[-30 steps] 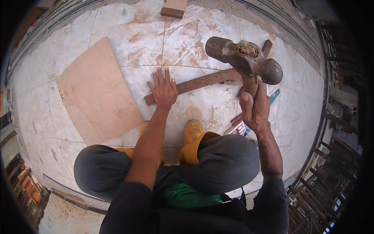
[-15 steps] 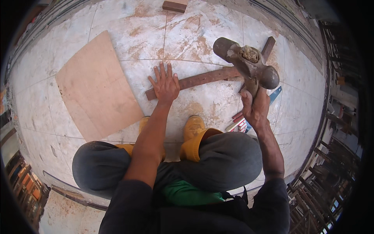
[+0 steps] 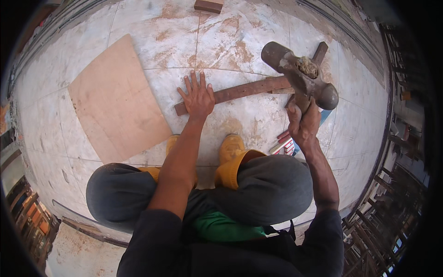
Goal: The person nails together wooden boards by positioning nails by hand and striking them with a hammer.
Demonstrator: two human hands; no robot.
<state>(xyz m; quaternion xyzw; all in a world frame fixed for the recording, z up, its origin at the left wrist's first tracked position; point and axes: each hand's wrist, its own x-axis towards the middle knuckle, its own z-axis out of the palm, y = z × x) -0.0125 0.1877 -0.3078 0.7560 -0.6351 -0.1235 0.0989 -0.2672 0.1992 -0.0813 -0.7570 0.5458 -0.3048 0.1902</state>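
Note:
My left hand (image 3: 199, 99) lies with spread fingers over the left end of a dark brown wooden strip (image 3: 249, 90) on the floor. Wrapped round the handle of a ball-peen hammer (image 3: 300, 74), my right hand (image 3: 305, 123) holds it up above the strip's right end. The hammer's round peen points right and its flat face is toward the upper left. A second brown wooden piece (image 3: 319, 53) slants across near that right end. How the two pieces meet is hidden behind the hammer head.
A light plywood sheet (image 3: 120, 99) lies on the tiled floor (image 3: 221, 55) to the left. Red and white striped items (image 3: 286, 144) and a partly hidden blue blade (image 3: 324, 117) lie near my right forearm. A wooden block (image 3: 208, 6) sits far off. My yellow boots (image 3: 230, 147) are close in front.
The hammer and my right hand have moved slightly to the right. My left hand stays on the wooden strip. The whole view has shifted a little.

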